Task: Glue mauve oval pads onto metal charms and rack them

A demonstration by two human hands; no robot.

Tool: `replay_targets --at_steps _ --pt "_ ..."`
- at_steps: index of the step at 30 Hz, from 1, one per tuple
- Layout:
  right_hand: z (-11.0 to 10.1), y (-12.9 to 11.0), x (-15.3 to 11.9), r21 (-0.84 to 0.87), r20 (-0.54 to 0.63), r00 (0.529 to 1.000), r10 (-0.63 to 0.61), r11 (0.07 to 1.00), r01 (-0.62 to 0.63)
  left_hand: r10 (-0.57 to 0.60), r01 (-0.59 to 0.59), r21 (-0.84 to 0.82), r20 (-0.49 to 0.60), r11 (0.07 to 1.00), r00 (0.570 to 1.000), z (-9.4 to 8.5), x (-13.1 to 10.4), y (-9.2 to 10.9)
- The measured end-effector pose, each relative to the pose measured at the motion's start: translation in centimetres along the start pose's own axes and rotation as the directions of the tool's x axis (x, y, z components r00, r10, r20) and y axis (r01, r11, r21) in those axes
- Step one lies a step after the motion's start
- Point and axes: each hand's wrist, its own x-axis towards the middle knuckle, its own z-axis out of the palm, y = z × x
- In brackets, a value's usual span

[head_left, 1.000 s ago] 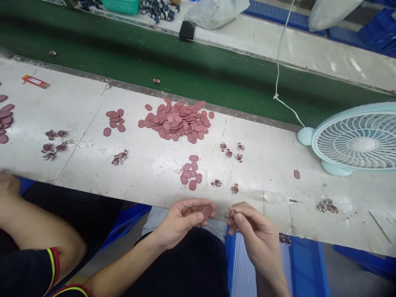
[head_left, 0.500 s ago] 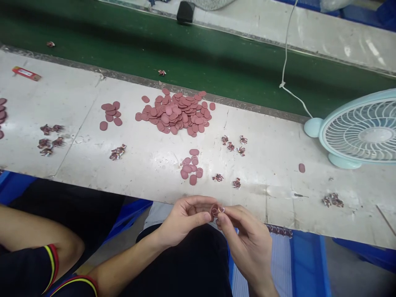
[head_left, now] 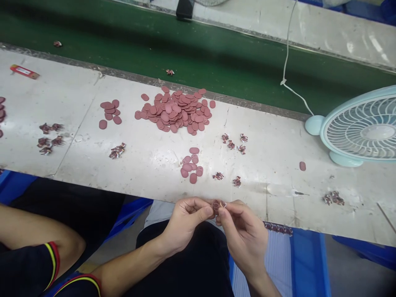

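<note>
My left hand [head_left: 185, 222] is closed, pinching a reddish-brown oval disc [head_left: 215, 206] between thumb and fingers just off the table's front edge. My right hand [head_left: 245, 237] is closed too, its thumb and forefinger holding a small brown-and-white figurine [head_left: 222, 204] against the disc. Fingers cover most of both pieces, so I cannot tell whether they are joined. Beyond my hands lies a small group of oval discs [head_left: 193, 178]. To its right are loose figurines [head_left: 236, 181], brown with white bits and thin legs.
A large heap of discs [head_left: 176, 111] lies mid-table. A pale blue fan [head_left: 365, 128] stands at right, its cord [head_left: 287, 49] crossing the green belt [head_left: 123, 49]. A thin dark-tipped tool [head_left: 300, 193] lies right. Another person's arm [head_left: 40, 231] is at lower left.
Both hands have shifted slightly and drawn closer together around the disc and figurine. On the green belt, the figurines have moved a little to the right.
</note>
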Motion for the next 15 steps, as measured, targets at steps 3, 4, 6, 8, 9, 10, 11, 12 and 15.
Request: replay_targets --at_steps 3,4,6,8,9,10,11,12,15 --pt "0.19 0.31 0.05 0.006 -0.018 0.999 -0.032 0.999 0.032 0.007 -0.007 0.013 0.0 1.0 1.0 0.15 0.07 -0.01" --pt "0.24 0.37 0.06 0.013 -0.025 0.999 -0.042 0.999 0.043 0.014 -0.014 0.012 0.001 1.0 1.0 0.21 0.1 -0.02" --pt "0.32 0.41 0.05 0.035 -0.038 0.998 -0.054 0.998 0.055 0.034 -0.034 0.007 0.011 0.999 0.999 0.28 0.15 0.0" --pt "0.35 0.37 0.0 0.054 -0.053 0.997 -0.055 0.997 0.058 0.057 -0.058 0.01 0.027 0.998 0.998 0.23 0.24 0.1" --pt "0.35 0.34 -0.04 0.057 -0.057 0.997 -0.05 0.997 0.054 0.067 -0.068 0.018 0.036 0.998 0.997 0.15 0.31 0.18" --pt "0.33 0.31 -0.08 0.056 -0.061 0.997 -0.045 0.997 0.048 0.076 -0.077 0.031 0.041 0.997 0.996 0.04 0.4 0.26" --pt "0.31 0.27 -0.11 0.052 -0.064 0.997 -0.039 0.998 0.043 0.081 -0.083 0.048 0.043 0.995 0.996 -0.09 0.5 0.33" --pt "0.29 0.25 -0.14 0.048 -0.064 0.997 -0.03 0.998 0.034 0.084 -0.086 0.068 0.041 0.994 0.996 -0.21 0.61 0.39" --pt "0.29 0.2 -0.12 0.066 -0.063 0.998 0.004 0.998 0.001 0.087 -0.089 0.12 0.02 0.989 0.996 -0.45 0.88 0.29"
